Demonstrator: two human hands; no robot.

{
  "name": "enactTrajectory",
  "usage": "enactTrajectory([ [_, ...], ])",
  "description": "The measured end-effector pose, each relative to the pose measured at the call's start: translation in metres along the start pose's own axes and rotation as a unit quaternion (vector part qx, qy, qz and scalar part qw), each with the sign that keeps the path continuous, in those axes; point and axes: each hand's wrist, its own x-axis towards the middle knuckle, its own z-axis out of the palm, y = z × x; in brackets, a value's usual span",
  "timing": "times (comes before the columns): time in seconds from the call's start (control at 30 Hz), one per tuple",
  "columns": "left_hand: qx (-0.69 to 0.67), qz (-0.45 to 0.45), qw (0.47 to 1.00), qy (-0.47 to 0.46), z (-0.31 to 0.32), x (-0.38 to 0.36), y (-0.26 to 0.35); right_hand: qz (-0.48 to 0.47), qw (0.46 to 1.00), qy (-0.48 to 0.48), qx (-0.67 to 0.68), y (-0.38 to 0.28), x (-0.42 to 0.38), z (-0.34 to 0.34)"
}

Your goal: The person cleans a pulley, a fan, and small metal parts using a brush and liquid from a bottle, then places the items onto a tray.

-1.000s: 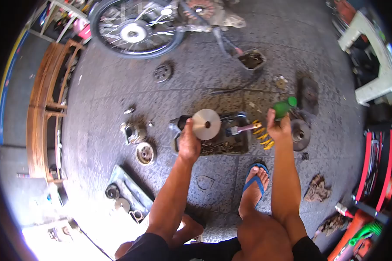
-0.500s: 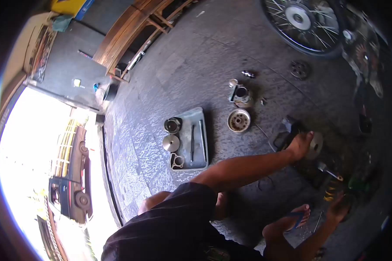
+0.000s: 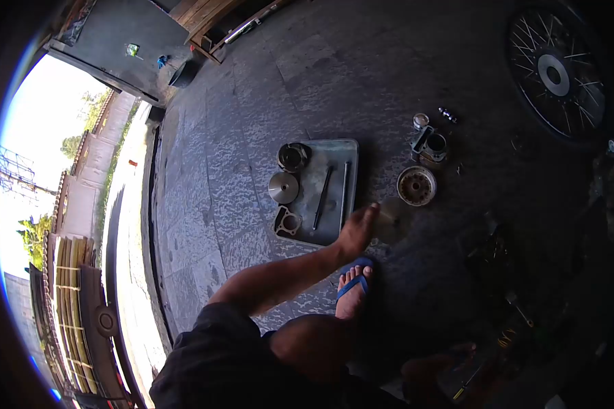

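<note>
- Gripping the rim of a blurred metal disc (image 3: pixel 393 219), your left hand (image 3: pixel 355 234) has its fingers (image 3: pixel 370 213) clamped on the near edge, and the disc extends to their right over the floor (image 3: pixel 382 61).
- Left of those fingers in the view, you have a grey tray (image 3: pixel 307 204) lying flat, its lower right corner just beside your hand.
- Inside the tray, nearest your fingers, is a pale rod (image 3: pixel 344 198); a dark rod (image 3: pixel 323 198) lies farther left, apart from it.
- Along the tray's far side from your fingers, you see a dark round part (image 3: pixel 293 157) at the upper corner, a smooth silver disc (image 3: pixel 283 188) overlapping the edge, and a flat part with a round opening (image 3: pixel 288 221) at the lower corner.
- Above and right of your fingers, a wheel-like part with holes (image 3: pixel 416 186) sits near the held disc, with a cylinder block (image 3: pixel 432 146) just beyond it.
- Below your fingers is your foot in a blue sandal (image 3: pixel 353 290).
- Well to their lower right, a yellow spring (image 3: pixel 506 338) shows dimly.
- Your right hand is lost in the dark there; its fingers' state, you cannot tell.
</note>
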Motion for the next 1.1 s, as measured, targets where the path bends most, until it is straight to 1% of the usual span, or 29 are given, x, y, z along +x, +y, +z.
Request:
enactTrajectory([
  [0.03,-0.018,0.006,0.998,0.056,-0.026,0.006,-0.019,0.02,0.998,-0.037,0.057,0.013,0.018,-0.018],
  [0.1,0.016,0.052,0.988,0.141,-0.073,0.016,-0.036,0.063,0.982,-0.1,0.148,0.045,0.051,-0.055],
  [0.17,0.109,0.096,0.968,0.203,-0.114,0.035,-0.053,0.084,0.969,-0.138,0.187,0.07,0.078,-0.086],
  [0.23,0.116,0.127,0.958,0.231,-0.15,0.057,-0.077,0.085,0.964,-0.166,0.188,0.079,0.093,-0.101],
  [0.3,0.145,0.104,0.95,0.257,-0.177,0.068,-0.074,0.079,0.961,-0.19,0.183,0.079,0.096,-0.105],
  [0.37,0.16,0.059,0.959,0.224,-0.222,0.103,-0.112,0.073,0.958,-0.211,0.18,0.078,0.094,-0.105],
  [0.43,0.132,0.06,0.963,0.225,-0.24,0.126,-0.128,0.07,0.956,-0.225,0.175,0.076,0.092,-0.104],
  [0.5,0.099,0.048,0.966,0.234,-0.253,0.143,-0.14,0.069,0.954,-0.237,0.172,0.074,0.092,-0.104],
  [0.53,0.049,0.077,0.956,0.28,-0.246,0.145,-0.138,0.068,0.953,-0.241,0.17,0.073,0.094,-0.103],
  [0.57,0.047,0.076,0.956,0.28,-0.253,0.153,-0.141,0.067,0.952,-0.245,0.17,0.072,0.094,-0.102],
  [0.63,0.143,0.067,0.95,0.268,-0.265,0.169,-0.137,0.068,0.95,-0.248,0.174,0.071,0.092,-0.103],
  [0.67,0.153,0.04,0.95,0.268,-0.261,0.166,-0.124,0.07,0.949,-0.253,0.174,0.071,0.092,-0.103],
  [0.7,0.152,0.041,0.951,0.267,-0.259,0.167,-0.113,0.069,0.948,-0.254,0.177,0.07,0.092,-0.103],
  [0.77,0.207,0.039,0.939,0.272,-0.259,0.171,-0.098,0.068,0.947,-0.257,0.183,0.072,0.092,-0.104],
  [0.8,0.184,0.042,0.944,0.272,-0.258,0.17,-0.093,0.068,0.946,-0.259,0.185,0.073,0.093,-0.103],
  [0.83,0.184,0.043,0.944,0.269,-0.257,0.172,-0.092,0.068,0.945,-0.261,0.188,0.073,0.092,-0.104],
  [0.9,0.279,0.049,0.918,0.279,-0.263,0.173,-0.089,0.067,0.943,-0.263,0.191,0.073,0.092,-0.105],
  [1.1,0.345,0.019,0.897,0.275,-0.271,0.168,-0.081,0.06,0.939,-0.265,0.211,0.075,0.09,-0.101],
])
